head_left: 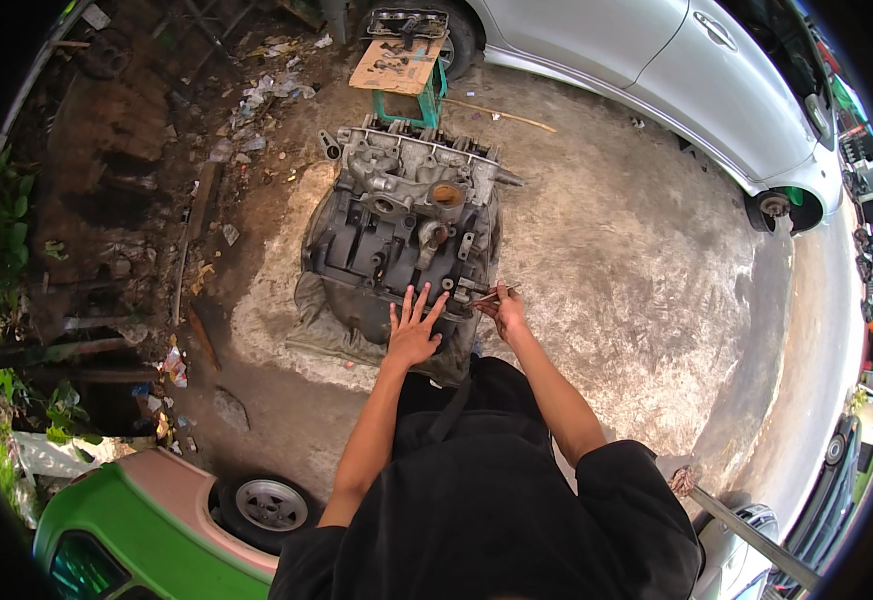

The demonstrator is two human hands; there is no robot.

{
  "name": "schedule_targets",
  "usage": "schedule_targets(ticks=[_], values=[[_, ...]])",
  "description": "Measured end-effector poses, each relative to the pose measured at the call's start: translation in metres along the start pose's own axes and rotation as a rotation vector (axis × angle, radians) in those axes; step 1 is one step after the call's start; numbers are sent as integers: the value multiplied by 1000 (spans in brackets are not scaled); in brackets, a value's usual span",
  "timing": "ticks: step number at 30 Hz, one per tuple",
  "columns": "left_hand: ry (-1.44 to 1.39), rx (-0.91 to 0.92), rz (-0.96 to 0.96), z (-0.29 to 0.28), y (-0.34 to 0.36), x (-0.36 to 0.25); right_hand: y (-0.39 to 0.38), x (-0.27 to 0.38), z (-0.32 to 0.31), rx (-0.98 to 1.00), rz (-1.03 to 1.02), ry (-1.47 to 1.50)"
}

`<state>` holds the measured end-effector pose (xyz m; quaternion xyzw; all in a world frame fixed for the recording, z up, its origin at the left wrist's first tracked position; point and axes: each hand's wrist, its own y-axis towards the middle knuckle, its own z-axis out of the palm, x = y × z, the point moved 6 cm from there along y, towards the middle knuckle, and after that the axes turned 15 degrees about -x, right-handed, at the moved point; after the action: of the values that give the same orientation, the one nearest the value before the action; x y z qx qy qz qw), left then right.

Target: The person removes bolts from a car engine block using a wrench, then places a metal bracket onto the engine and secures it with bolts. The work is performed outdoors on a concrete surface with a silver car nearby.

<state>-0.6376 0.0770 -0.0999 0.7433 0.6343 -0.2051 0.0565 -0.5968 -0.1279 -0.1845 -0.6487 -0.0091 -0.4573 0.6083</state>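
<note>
In front of me a car engine block (371, 240) rests on a dark cloth (331, 345) on the ground. Its grey metal upper part has a round brown-rimmed opening (445, 194). My left hand (415, 332) lies with its fingers spread against the near edge of the block. At the block's near right corner, my right hand (503, 311) is closed in a pinch on a thin, slender piece (497, 293). That piece is too small to name; its inner end reaches toward the block's side.
Beyond the engine stands a green stool (406, 106) topped with a brown board (393, 66) carrying small parts. A silver car (596, 45) is at the far right. Near left are a green car (116, 535) and a wheel (270, 505). Litter (266, 85) covers the left ground.
</note>
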Motion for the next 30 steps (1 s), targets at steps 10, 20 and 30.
schedule_targets(ticks=[10, 20, 30], values=[[9, 0, -15, 0, 0, 0, -31, 17, -31, 65, -377, 17], [0, -19, -8, 2, -1, 0, -76, 15, -5, 170, -668, -222], [-8, -43, -2, 2, -2, 1, -88, 16, 6, 136, -792, -461]])
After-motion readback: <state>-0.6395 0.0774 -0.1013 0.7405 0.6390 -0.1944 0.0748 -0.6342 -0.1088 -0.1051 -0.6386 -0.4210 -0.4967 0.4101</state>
